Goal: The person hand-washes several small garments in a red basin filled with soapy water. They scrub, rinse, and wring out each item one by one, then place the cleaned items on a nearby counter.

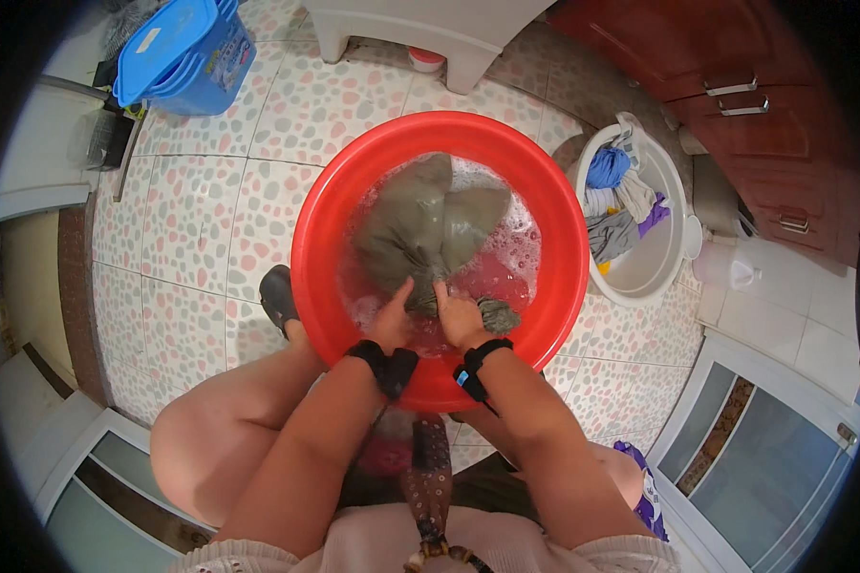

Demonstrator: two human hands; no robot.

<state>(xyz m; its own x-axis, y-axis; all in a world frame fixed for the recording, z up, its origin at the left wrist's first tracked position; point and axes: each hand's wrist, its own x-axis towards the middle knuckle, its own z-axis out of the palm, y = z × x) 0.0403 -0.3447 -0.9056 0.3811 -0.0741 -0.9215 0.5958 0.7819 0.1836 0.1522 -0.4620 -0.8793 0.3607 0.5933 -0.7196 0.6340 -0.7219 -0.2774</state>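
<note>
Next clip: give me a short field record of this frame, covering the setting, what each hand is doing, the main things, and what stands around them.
setting: tiled floor, person seated over a basin
left hand: gripping the wet cloth
right hand: gripping the same cloth, close beside the left
cloth: grey-green, bunched, lying in soapy water
basin: red, round, on the floor
nearby: white bucket with mixed laundry on the right; blue lidded box at upper left; dark shoe left of the basin
</note>
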